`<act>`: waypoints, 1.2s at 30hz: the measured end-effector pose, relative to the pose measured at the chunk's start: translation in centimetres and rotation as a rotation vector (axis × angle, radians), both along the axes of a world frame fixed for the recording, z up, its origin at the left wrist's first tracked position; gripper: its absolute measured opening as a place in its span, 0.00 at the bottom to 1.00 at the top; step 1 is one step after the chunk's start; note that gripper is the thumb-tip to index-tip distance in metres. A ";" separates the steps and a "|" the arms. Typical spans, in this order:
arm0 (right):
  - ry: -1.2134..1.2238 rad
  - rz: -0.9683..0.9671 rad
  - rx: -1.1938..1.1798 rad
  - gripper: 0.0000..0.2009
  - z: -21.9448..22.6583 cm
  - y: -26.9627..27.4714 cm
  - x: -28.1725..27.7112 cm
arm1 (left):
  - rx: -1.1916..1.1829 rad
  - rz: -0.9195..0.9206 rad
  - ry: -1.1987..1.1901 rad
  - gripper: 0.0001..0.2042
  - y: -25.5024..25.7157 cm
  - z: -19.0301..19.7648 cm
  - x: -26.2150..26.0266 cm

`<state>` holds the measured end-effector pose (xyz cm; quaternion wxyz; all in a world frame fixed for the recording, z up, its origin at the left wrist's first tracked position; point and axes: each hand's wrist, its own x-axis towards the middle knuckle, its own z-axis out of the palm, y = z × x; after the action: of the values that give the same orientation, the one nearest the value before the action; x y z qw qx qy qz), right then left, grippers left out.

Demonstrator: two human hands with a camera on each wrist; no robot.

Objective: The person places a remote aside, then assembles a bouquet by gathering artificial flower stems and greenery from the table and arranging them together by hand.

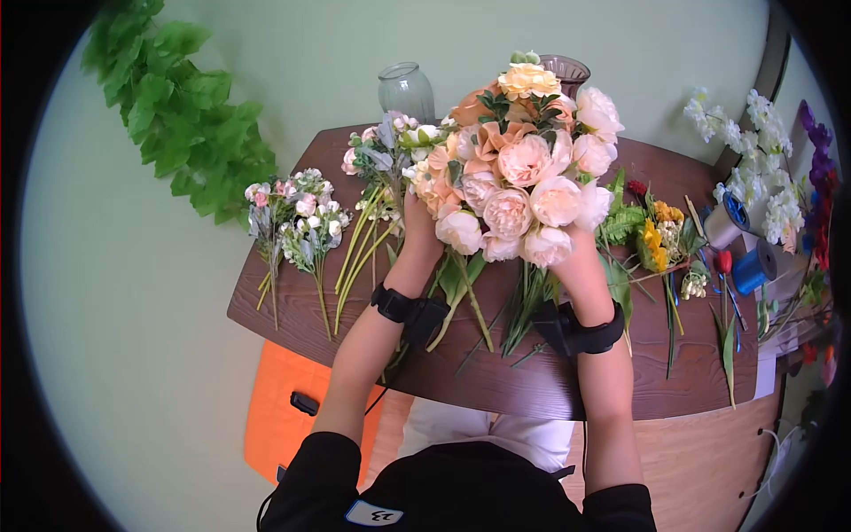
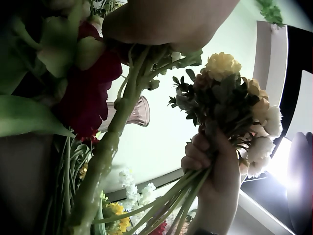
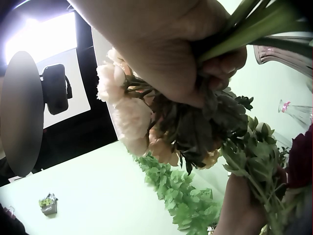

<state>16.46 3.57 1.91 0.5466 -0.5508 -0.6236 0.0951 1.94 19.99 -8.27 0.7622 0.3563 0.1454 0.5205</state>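
Note:
A large bouquet of pink and peach flowers (image 1: 509,213) is held up over the brown table (image 1: 532,386). Behind its right side is my right hand (image 1: 578,259), its fingers curled round the bundled stems (image 3: 264,27), as the right wrist view shows. At the bouquet's left is my left hand (image 1: 421,229), partly hidden by blooms. In the left wrist view my left hand (image 2: 171,24) grips a thick green stem (image 2: 105,152), beside a dark red flower (image 2: 88,93). Pale small flowers (image 1: 390,137) stand out left of the bouquet in the head view.
Small pink-white sprays (image 1: 306,213) lie on the table's left; yellow flowers (image 1: 654,244), a red tulip and blue spools (image 1: 754,268) are on the right. A clear glass vase (image 1: 406,91) and a purplish vase (image 1: 567,71) stand at the back.

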 end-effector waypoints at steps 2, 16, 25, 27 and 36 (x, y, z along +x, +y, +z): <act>-0.013 0.006 0.040 0.23 0.1 0.0 0.2 | -0.007 -0.039 -0.057 0.15 0.5 -0.2 0.2; -0.346 -0.077 0.225 0.24 -3.8 1.7 2.4 | 0.368 0.175 0.219 0.15 -4.8 6.3 0.4; -0.599 -0.345 0.368 0.20 -1.8 1.1 2.3 | 0.163 0.181 0.109 0.14 -7.0 8.8 1.0; -0.539 -0.320 0.371 0.20 -1.3 0.9 2.0 | 0.139 0.210 0.132 0.13 -7.2 8.9 1.0; -0.350 -0.405 0.447 0.15 -0.8 1.6 2.2 | 0.130 0.306 0.020 0.11 -8.5 9.3 1.1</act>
<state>18.61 5.19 1.14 0.5464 -0.5378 -0.5913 -0.2501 3.05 11.53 1.02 0.6479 0.3839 0.1716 0.6351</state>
